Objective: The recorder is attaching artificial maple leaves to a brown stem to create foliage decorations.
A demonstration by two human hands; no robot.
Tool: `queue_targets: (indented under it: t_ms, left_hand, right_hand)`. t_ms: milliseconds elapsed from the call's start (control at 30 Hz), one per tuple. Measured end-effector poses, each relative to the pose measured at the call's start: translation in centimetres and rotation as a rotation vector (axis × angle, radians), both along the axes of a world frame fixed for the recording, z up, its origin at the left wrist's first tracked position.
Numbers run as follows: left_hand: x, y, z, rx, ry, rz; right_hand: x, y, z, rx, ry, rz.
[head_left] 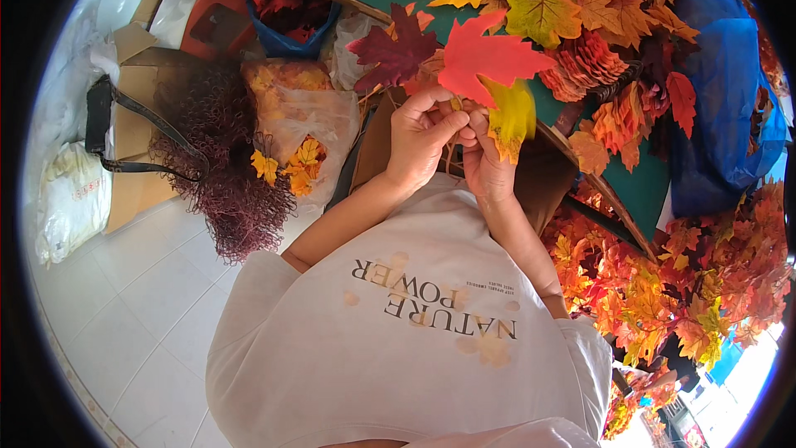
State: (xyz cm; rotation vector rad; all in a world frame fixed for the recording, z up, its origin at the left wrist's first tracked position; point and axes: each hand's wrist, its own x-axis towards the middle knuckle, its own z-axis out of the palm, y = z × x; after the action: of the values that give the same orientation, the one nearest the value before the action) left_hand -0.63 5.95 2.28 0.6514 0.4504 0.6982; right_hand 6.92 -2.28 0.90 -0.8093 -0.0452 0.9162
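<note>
At chest height, just off the green table edge (638, 191), your L hand (419, 141) and R hand (485, 162) sit touching, fingers pinched narrow on a bunch of artificial maple leaves: red leaf (485, 56), dark maroon leaf (394, 50), yellow leaf (512, 116). Leaf pile (564, 0) covers table beyond; blue bag (725, 108) at R, w/ curly maroon foliage (224, 174) on floor at L.

Pale tiled floor (141, 299) in bright light, green table (638, 182), cardboard boxes (137, 129) at left.
</note>
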Motion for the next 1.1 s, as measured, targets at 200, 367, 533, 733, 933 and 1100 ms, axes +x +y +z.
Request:
queue_targets:
  t_ms: [200, 367, 533, 733, 933, 1100]
  left_hand:
    - [-0.3, 1.1, -0.1, 0.056, 0.004, -0.134]
    - [-0.8, 1.2, 0.2, 0.090, 0.019, -0.190]
    - [-1.0, 0.7, 0.6, 0.011, 0.045, -0.172]
    - [-0.9, -0.4, 2.2, 0.039, 0.052, -0.151]
    - [-1.1, -0.7, 3.3, 0.096, 0.102, -0.202]
    - [-1.2, -0.9, 3.3, 0.150, 0.117, -0.235]
  right_hand:
    - [0.7, -0.6, -0.2, 0.136, 0.029, 0.112]
    - [0.5, -0.3, 1.4, -0.020, -0.091, 0.081]
    - [0.0, 0.4, 1.5, -0.020, -0.173, -0.160]
    - [0.1, -1.0, 1.7, 0.082, 0.096, -0.034]
    - [-0.6, -1.9, 3.3, 0.084, 0.337, 0.001]
    - [-0.7, -2.2, 3.4, 0.120, 0.328, -0.008]
